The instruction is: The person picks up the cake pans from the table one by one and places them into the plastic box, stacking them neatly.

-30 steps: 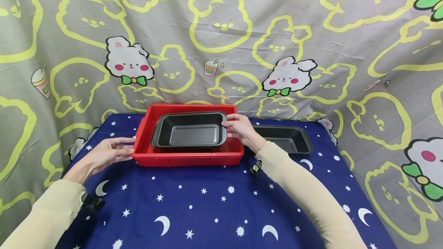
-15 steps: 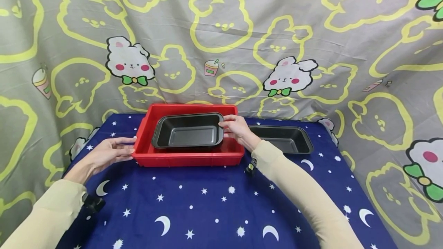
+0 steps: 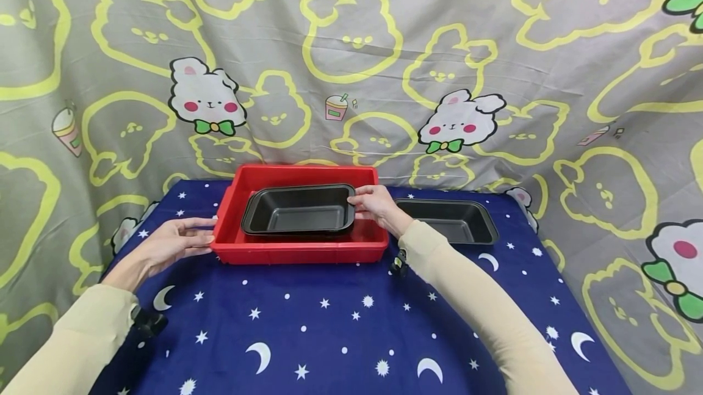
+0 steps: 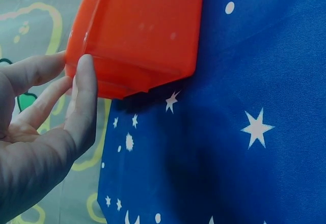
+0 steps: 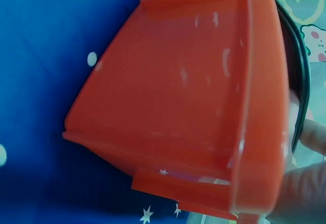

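A dark loaf pan [image 3: 299,218] sits inside the red plastic bin [image 3: 299,254], with a second dark edge showing along its left rim. My right hand [image 3: 376,204] pinches the pan's right end, thumb over the rim and the other fingers lower at the outside. From the right wrist view, the bin's end wall hides most of the pan and much of that hand. At the bin's left end, my left hand [image 3: 167,243] touches the outer wall with nearly straight fingers. The left wrist view shows its thumb and fingertips right at the bin's rim [image 4: 84,46].
Another dark loaf pan [image 3: 467,221] lies on the table to the right of the bin, partly behind my right wrist. A blue cloth [image 3: 307,322] with stars and moons covers the table. A patterned grey curtain [image 3: 274,35] hangs close behind the bin.
The held loaf pan has come down lower in the red bin and shifted slightly left, my right hand moving with it. My left hand stays at the bin's left end.
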Demonstrator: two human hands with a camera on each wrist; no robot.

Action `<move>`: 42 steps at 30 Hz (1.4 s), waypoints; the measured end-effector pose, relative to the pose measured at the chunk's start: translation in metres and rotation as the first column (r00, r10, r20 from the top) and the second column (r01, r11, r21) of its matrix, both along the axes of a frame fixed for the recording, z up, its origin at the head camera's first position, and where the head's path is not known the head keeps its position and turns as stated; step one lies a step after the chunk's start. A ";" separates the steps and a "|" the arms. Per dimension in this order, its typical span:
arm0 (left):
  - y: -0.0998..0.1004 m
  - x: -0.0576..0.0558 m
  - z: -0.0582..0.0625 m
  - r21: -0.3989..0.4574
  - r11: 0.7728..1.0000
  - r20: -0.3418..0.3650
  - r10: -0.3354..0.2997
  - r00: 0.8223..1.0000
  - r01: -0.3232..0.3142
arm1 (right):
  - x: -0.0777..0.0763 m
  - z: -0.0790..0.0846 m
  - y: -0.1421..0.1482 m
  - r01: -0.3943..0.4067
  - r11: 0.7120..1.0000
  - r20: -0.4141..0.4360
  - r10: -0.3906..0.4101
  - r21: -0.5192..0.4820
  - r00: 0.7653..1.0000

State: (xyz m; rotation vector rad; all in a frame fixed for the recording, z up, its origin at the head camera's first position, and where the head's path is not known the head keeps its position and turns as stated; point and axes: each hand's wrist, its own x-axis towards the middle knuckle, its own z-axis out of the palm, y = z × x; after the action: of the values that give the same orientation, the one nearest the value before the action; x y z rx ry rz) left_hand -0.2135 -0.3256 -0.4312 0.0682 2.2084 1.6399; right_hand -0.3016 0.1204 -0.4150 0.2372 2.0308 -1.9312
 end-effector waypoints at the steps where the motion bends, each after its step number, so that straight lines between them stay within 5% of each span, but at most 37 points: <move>1: 0.000 0.000 0.000 -0.002 1.000 0.000 0.000 1.000 0.000 | 0.000 0.001 0.000 -0.005 1.000 -0.002 0.005 0.010 1.000; 18: 0.000 0.001 0.001 0.002 1.000 0.001 0.005 1.000 -0.005 | -0.001 0.005 0.006 -0.061 0.982 -0.029 0.068 0.178 0.997; 42: 0.000 0.002 0.000 0.002 1.000 -0.008 0.002 1.000 -0.002 | 0.026 0.027 0.071 -0.099 0.991 -0.068 0.105 0.090 0.992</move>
State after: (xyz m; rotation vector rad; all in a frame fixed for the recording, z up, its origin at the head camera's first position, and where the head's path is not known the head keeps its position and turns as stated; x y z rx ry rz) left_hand -0.2119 -0.3260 -0.4309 0.0737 2.2136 1.6451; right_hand -0.2753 0.1915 -0.3882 0.0831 2.1322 -1.8176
